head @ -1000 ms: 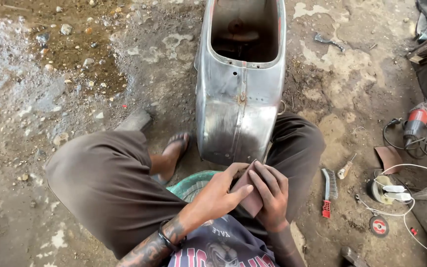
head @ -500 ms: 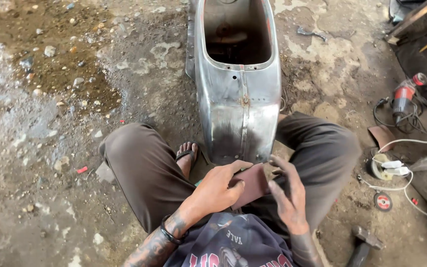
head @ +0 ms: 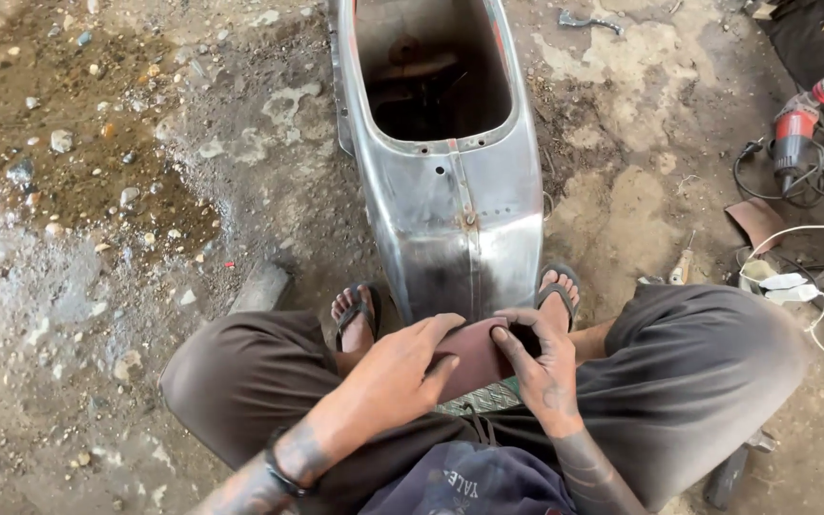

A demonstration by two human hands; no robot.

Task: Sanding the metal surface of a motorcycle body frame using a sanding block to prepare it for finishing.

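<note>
I sit low with my knees spread. Both hands hold a reddish-brown sheet of sandpaper (head: 474, 355) in front of my lap. My left hand (head: 398, 370) grips its left side with the thumb on top. My right hand (head: 538, 364) pinches its right edge, fingers curled over it. Just beyond the sheet stands a bare metal scooter body shell (head: 450, 200), its near end between my sandalled feet, its open cavity facing up. Neither hand touches the shell.
A red angle grinder (head: 795, 129) with a black cable lies at the right. Nearby are a brown sandpaper scrap (head: 757, 221), a white cord and a small tool (head: 683, 267). Dirt floor with stones and a damp patch (head: 97, 172) spreads to the left.
The view has drawn closer to the shell and shifted. My hands have spread apart on the sandpaper, which now lies flatter and more exposed between them.
</note>
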